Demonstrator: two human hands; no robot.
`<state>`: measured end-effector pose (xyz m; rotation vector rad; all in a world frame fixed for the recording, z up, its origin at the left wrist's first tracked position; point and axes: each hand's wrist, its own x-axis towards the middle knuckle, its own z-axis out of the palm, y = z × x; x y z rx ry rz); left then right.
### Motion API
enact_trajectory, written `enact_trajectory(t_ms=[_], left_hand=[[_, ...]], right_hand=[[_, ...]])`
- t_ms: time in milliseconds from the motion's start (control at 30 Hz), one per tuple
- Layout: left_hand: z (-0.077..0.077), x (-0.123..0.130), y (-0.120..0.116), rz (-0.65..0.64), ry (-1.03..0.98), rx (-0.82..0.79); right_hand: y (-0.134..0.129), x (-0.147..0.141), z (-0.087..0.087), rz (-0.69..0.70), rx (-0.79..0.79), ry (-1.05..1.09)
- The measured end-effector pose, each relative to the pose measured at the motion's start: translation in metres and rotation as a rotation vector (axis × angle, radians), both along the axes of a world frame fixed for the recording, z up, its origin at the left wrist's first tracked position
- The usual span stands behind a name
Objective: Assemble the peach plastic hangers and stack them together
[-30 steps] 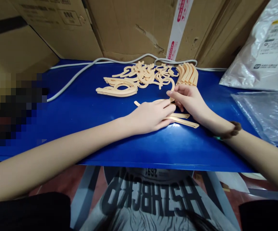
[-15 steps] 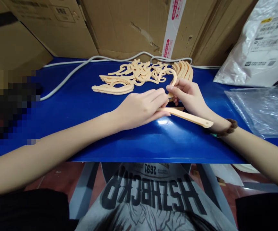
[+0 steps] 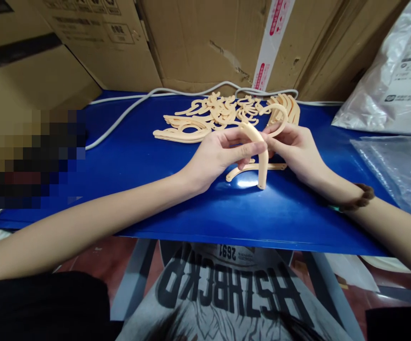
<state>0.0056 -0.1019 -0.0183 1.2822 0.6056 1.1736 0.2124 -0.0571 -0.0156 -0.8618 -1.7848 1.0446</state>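
Note:
My left hand grips a curved beige hanger arm between thumb and fingers, its lower end pointing down toward the table. In my right hand is a beige hanger hook, its curve rising above the fingertips. The base of the hook meets the arm between my hands; whether they are joined is hidden by the fingers. Beneath them, another beige hanger arm lies on the blue table, partly covered by the held one.
Behind my hands lie a pile of hanger hooks, stacked hanger arms and a row of curved arms. A white cable runs along the cardboard boxes. At right are a white parcel bag and clear plastic.
The hanger arm in my left hand has swung from pointing right to pointing down. The hook has turned its curve rightward, and the view has shifted left.

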Motion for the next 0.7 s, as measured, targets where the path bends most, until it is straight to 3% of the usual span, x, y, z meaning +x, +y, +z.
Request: enact_trajectory(t_ms=[133,233,333,433,500,700], left_hand=[[0.000,-0.002,0.000,0.011,0.063,0.090],[-0.002,-0.004,0.000,0.071,0.222,0.219],[-0.005,-0.010,0.005,0.206,0.506,0.385],[-0.004,-0.017,0.013,0.368,0.990,0.598],[-0.001,-0.020,0.017,0.414,1.225,0.655],[0.001,-0.014,0.017,0.394,1.444,0.684]], right_hand=[[0.000,0.000,0.001,0.007,-0.044,0.016],[0.002,0.000,-0.001,-0.010,-0.116,0.068],[0.005,0.001,-0.002,-0.036,-0.147,0.111],[0.007,0.001,-0.002,-0.061,-0.172,0.122],[0.008,0.001,-0.002,-0.075,-0.200,0.130],[0.009,0.000,-0.004,-0.055,-0.273,0.181]])
